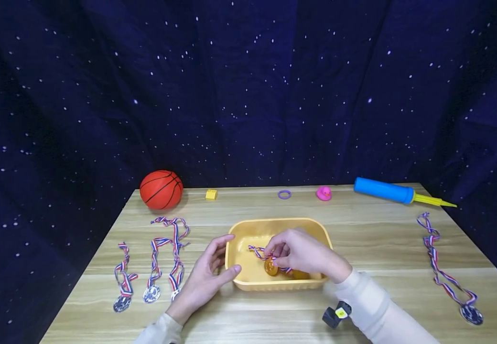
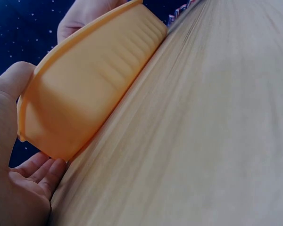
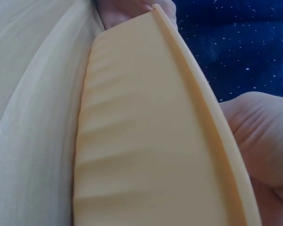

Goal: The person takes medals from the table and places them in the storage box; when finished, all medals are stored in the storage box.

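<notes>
Star-flecked dark curtain (image 1: pixel 248 95) behind wooden table (image 1: pixel 373 243). Head view: I see left hand (image 1: pixel 207 277) gripping yellow basin (image 1: pixel 278 286) at its 9 o'clock end. Right hand (image 1: pixel 306 252) inside basin, thumb and fingertips pinching gold medal (image 1: pixel 269 268). From basin: silver medals (image 1: pixel 151 294) at 9 o'clock, basketball (image 1: pixel 161 190) at 10, pump (image 1: pixel 383 190) at 2. Left wrist view: thumb on rim near 9, fingers together at basin's lower edge, 8. Right wrist view: right hand at 3; fingers hidden, cannot tell grip.
</notes>
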`<state>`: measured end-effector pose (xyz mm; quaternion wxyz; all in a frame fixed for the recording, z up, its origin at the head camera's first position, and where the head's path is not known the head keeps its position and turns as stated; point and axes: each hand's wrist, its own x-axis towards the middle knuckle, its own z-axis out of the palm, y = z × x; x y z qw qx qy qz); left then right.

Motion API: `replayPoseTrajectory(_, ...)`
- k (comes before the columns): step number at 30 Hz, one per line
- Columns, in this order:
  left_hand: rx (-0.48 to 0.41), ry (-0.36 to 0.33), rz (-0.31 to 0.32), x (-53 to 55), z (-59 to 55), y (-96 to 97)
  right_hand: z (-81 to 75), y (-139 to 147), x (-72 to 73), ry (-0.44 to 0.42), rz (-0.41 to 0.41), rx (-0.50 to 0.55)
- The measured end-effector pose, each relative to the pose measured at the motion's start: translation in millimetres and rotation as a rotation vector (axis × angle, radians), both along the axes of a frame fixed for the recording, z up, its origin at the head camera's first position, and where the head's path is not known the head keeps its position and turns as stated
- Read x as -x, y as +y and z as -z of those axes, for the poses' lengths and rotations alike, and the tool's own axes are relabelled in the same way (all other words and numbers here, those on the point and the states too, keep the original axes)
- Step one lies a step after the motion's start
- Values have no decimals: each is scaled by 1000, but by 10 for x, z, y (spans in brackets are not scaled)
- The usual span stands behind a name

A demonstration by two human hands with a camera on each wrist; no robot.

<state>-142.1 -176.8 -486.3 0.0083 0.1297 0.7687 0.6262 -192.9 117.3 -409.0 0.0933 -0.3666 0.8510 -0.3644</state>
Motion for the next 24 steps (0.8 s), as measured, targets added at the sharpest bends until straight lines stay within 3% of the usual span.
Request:
replayPoseTrajectory(4, 2, 0, -2, -6, -2, -4, -65, 36, 16, 43, 35, 27)
replayPoseTrajectory(12, -8, -1, 8, -8, -3, 10, -280, 218, 0, 114, 193, 179)
replayPoseTrajectory(18, -5, -7, 10, -9, 2, 19, -414, 562, -40, 162, 281, 347)
replayPoseTrajectory(24, 0, 6, 12, -5, -4, -4, -577, 1021, -94, 221, 303, 526)
